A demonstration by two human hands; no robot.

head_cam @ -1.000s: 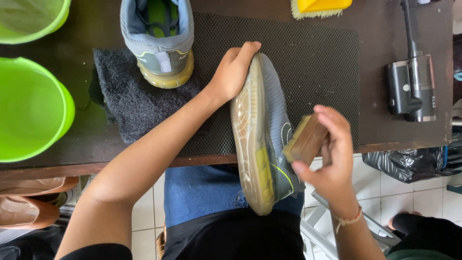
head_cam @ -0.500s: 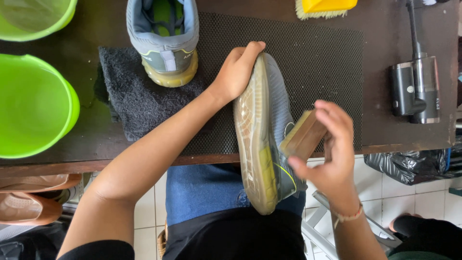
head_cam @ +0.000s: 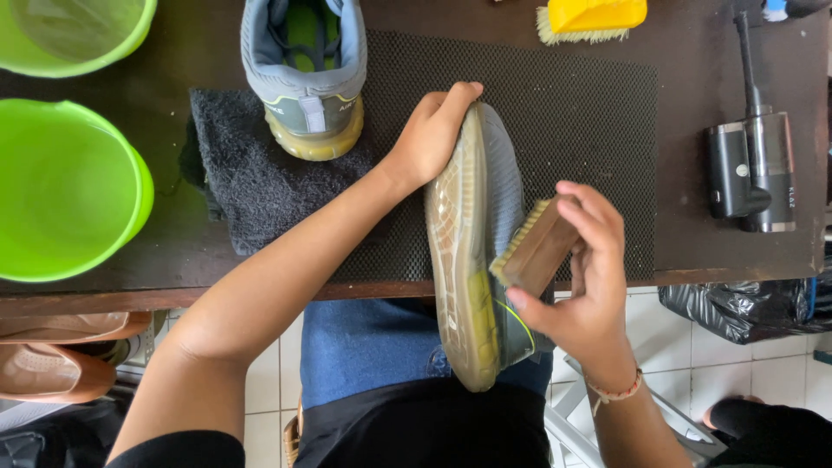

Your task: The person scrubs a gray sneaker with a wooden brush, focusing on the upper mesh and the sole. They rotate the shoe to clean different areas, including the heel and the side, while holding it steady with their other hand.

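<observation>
Sneaker on mat — second shoe, towel beside; basins left.

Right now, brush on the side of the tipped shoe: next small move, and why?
Probably a short stroke along the grey upper toward the toe. The right hand holds the wooden brush with bristles against the shoe, which lies on its side, sole showing, while the left hand steadies the toe end on the black mat.

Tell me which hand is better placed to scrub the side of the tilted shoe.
Right. The right hand already holds the wooden brush, bristles against the shoe. The left hand grips its toe, steadying it.
</observation>
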